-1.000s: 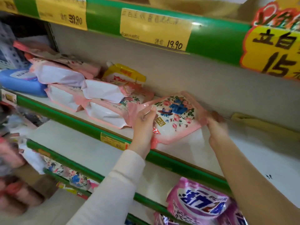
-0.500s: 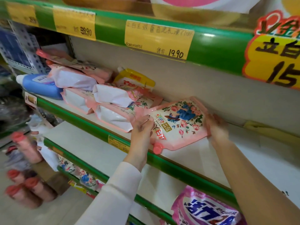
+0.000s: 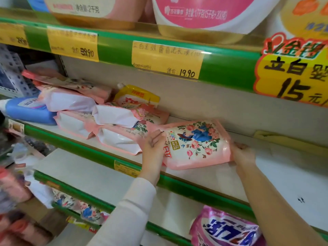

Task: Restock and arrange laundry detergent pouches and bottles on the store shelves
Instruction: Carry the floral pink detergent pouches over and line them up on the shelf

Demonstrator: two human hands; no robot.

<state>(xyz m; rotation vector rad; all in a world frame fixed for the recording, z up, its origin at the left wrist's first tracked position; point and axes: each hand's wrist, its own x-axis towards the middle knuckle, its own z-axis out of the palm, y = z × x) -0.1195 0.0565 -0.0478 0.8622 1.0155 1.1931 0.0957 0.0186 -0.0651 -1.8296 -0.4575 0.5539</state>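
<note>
Your left hand (image 3: 153, 144) grips the left edge of the pink flowered pouch (image 3: 197, 144). Your right hand (image 3: 243, 155) grips its right edge, fingers curled behind it. The pouch sits between both hands, its lower edge on the shelf (image 3: 204, 178). A pile of pink pouches (image 3: 115, 119) lies just left of your left hand, with a blue bottle (image 3: 30, 110) beyond it.
</note>
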